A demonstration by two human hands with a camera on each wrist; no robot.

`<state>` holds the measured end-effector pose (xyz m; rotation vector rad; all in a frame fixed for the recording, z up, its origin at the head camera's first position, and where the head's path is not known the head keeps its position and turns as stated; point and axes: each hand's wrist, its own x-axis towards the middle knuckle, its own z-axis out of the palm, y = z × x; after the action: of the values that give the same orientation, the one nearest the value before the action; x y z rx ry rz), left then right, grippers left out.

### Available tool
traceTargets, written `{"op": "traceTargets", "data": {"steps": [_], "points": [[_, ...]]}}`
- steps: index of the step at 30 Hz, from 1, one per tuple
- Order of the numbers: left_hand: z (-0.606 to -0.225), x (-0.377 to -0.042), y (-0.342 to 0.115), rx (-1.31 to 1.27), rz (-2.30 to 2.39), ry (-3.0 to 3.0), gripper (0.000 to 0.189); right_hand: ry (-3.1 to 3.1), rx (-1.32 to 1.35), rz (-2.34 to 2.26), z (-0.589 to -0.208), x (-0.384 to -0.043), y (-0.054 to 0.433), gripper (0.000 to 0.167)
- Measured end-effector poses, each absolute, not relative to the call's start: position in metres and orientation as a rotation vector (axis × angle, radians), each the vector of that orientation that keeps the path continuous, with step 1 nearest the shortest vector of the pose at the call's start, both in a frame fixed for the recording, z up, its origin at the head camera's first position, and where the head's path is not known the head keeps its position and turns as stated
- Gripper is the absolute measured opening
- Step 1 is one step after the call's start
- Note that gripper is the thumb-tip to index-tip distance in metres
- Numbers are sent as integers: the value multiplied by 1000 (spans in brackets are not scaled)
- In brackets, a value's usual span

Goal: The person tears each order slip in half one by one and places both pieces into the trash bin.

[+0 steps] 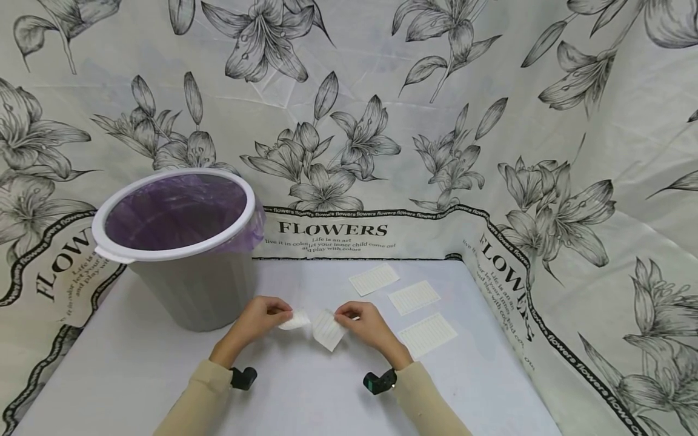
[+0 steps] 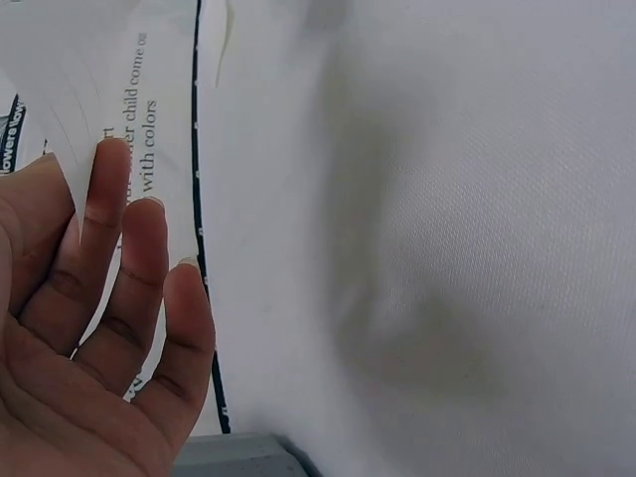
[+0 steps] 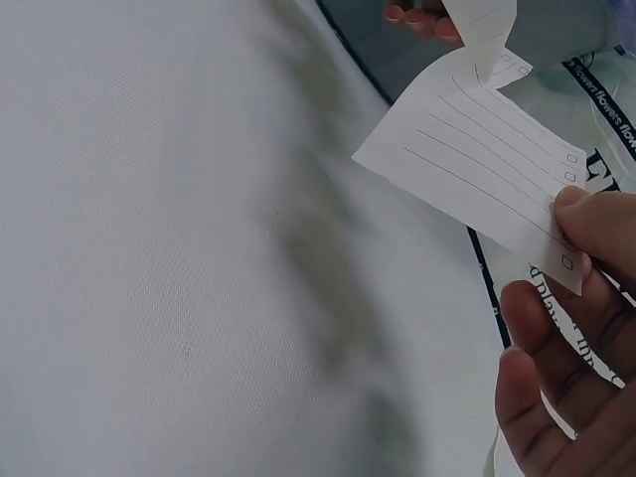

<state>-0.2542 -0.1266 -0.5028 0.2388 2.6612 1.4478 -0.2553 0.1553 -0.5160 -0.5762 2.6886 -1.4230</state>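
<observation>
The bin (image 1: pixel 199 297) stands upright on the white table (image 1: pixel 305 393), lined with a purple bag (image 1: pixel 245 236) that spills over its pale rim (image 1: pixel 248 212). Behind the bin hangs a flower-printed curtain (image 1: pixel 349 151), part of which the bin hides. Three sheets lie flat on the table to the right of the bin, apart from one another: the far sheet (image 1: pixel 374 279), the middle sheet (image 1: pixel 414 297) and the near sheet (image 1: pixel 428 335), the last just beyond the right hand (image 1: pixel 364 322).

The paper is held up over the table, to the right of the bin's base. The left hand (image 1: pixel 264 315), nearest the bin, pinches the left part (image 1: pixel 294 320) between thumb and forefinger, its other fingers loosely bent and spread. The right hand, farther from the bin, pinches the right part (image 1: pixel 329 332) by its edge in the same way, its remaining fingers half curled. This part bears ruled lines and small boxes along one side. The two parts meet or overlap on the bin side of the right part; whether they are still joined cannot be told.
</observation>
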Motion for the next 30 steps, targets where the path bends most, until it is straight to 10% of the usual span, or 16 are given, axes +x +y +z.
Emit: {"op": "traceTargets", "data": {"steps": [30], "points": [[-504, -245, -127, 126, 1708, 2603, 17, 2577, -308, -1824, -499, -247, 151, 11]]}}
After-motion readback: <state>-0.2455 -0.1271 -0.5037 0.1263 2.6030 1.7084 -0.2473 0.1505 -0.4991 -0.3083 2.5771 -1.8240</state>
